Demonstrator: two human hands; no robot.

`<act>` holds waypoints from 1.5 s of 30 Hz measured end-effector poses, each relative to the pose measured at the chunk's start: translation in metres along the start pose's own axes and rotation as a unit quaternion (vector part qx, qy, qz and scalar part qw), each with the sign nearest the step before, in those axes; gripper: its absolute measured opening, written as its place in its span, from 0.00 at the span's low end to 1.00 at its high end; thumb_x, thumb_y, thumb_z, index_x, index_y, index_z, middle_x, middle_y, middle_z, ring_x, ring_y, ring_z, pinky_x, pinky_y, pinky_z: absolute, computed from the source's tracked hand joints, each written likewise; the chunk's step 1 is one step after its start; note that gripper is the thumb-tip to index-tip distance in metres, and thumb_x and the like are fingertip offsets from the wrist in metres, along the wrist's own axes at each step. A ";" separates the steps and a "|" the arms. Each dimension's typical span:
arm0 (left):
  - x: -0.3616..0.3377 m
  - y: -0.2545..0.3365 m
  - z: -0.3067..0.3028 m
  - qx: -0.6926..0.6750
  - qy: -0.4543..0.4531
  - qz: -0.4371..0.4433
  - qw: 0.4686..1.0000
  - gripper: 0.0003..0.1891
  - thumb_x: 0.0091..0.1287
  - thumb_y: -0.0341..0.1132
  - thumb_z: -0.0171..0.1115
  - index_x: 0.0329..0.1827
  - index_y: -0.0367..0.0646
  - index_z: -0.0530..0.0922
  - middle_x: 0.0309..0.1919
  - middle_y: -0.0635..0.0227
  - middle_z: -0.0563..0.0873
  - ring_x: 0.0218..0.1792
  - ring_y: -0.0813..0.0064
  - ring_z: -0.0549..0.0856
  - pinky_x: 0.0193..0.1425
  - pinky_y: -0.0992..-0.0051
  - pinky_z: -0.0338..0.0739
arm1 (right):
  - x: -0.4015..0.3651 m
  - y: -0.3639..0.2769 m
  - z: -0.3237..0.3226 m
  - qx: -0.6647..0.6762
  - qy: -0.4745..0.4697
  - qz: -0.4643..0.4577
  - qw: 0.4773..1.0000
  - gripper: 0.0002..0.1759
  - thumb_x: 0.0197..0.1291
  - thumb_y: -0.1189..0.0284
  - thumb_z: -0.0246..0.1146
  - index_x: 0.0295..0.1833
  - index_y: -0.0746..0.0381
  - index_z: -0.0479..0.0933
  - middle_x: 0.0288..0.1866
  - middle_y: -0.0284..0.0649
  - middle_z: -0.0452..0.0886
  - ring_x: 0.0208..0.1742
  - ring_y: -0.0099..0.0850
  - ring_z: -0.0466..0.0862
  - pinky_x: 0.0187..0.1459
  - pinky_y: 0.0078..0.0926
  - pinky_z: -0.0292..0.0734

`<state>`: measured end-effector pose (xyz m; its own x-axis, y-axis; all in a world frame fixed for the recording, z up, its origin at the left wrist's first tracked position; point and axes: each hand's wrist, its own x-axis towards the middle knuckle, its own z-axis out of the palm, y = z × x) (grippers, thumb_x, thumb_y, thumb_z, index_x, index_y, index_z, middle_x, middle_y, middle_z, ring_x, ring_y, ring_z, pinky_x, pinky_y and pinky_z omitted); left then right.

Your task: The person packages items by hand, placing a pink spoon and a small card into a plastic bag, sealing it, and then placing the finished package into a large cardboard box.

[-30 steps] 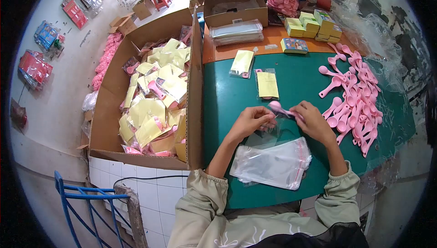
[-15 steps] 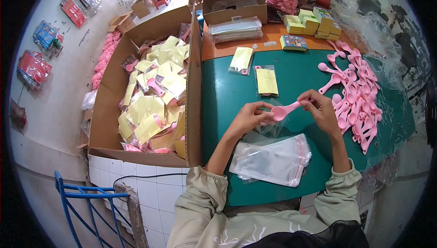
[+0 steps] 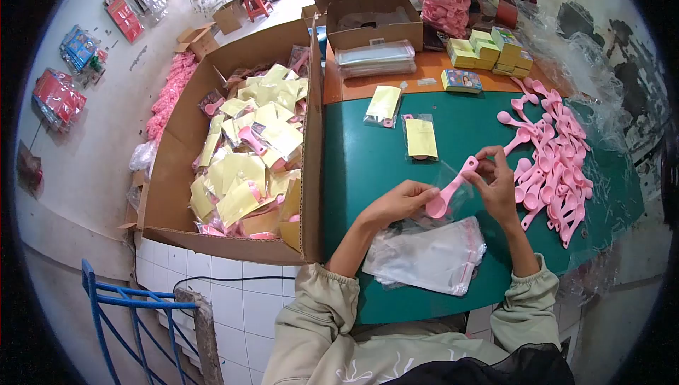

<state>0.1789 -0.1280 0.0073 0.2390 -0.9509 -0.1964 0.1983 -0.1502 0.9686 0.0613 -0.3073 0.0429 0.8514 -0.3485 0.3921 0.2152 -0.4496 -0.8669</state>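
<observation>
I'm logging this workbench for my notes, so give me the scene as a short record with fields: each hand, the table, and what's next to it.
Left hand: grips a clear bag by the spoon's bowl
Right hand: pinches the handle of a pink spoon, bowl tilted down towards the left hand
Under the hands: stack of empty bags
Table: green; loose spoon pile on the right, two filled bags further back
Beside the table: cardboard box of yellow-card packs

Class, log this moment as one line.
left hand: grips clear bag | right hand: pinches pink spoon | spoon: tilted, bowl toward left hand | nearby: bag stack, spoon pile
</observation>
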 end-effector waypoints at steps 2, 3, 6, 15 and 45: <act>-0.003 0.004 0.003 -0.009 -0.010 0.015 1.000 0.21 0.73 0.45 0.48 0.54 0.35 0.75 0.42 0.64 0.84 0.41 0.78 0.83 0.44 0.79 0.78 | -0.003 -0.002 -0.001 0.003 -0.005 -0.017 1.000 0.16 0.62 0.62 0.60 0.42 0.66 0.70 0.36 0.41 0.81 0.36 0.24 0.80 0.40 0.22 0.76; -0.009 0.019 0.011 -0.038 -0.004 0.025 0.999 0.21 0.73 0.45 0.47 0.53 0.34 0.75 0.42 0.64 0.84 0.41 0.77 0.83 0.45 0.79 0.78 | -0.003 -0.005 -0.001 0.004 -0.006 -0.028 1.000 0.20 0.64 0.58 0.58 0.40 0.67 0.72 0.37 0.42 0.81 0.38 0.25 0.80 0.42 0.25 0.76; -0.014 0.026 0.014 -0.110 0.035 0.074 0.991 0.21 0.74 0.44 0.46 0.51 0.33 0.76 0.40 0.64 0.84 0.41 0.76 0.83 0.44 0.78 0.79 | 0.010 -0.024 0.012 -0.028 -0.108 -0.170 0.979 0.31 0.66 0.46 0.48 0.34 0.66 0.78 0.42 0.42 0.81 0.47 0.30 0.77 0.49 0.30 0.73; -0.026 0.024 -0.008 -0.282 0.156 0.192 0.927 0.20 0.72 0.45 0.47 0.54 0.35 0.73 0.46 0.55 0.83 0.43 0.70 0.85 0.43 0.73 0.82 | 0.125 0.039 0.007 -0.183 -0.428 0.106 0.879 0.22 0.60 0.56 0.59 0.48 0.64 0.80 0.51 0.45 0.77 0.49 0.33 0.78 0.51 0.28 0.72; 0.003 0.005 -0.030 -0.332 0.126 0.170 0.919 0.20 0.72 0.42 0.49 0.58 0.36 0.71 0.48 0.54 0.82 0.44 0.69 0.84 0.49 0.72 0.80 | 0.133 0.002 -0.020 0.034 -0.057 -0.007 0.998 0.12 0.58 0.78 0.60 0.47 0.66 0.69 0.34 0.40 0.81 0.29 0.19 0.79 0.24 0.16 0.74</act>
<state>0.2091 -0.1239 0.0065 0.5908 -0.8067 -0.0111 0.5886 0.4216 0.6898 0.1655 -0.3707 0.0995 0.8965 -0.2447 0.3692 0.2554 -0.3955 -0.8823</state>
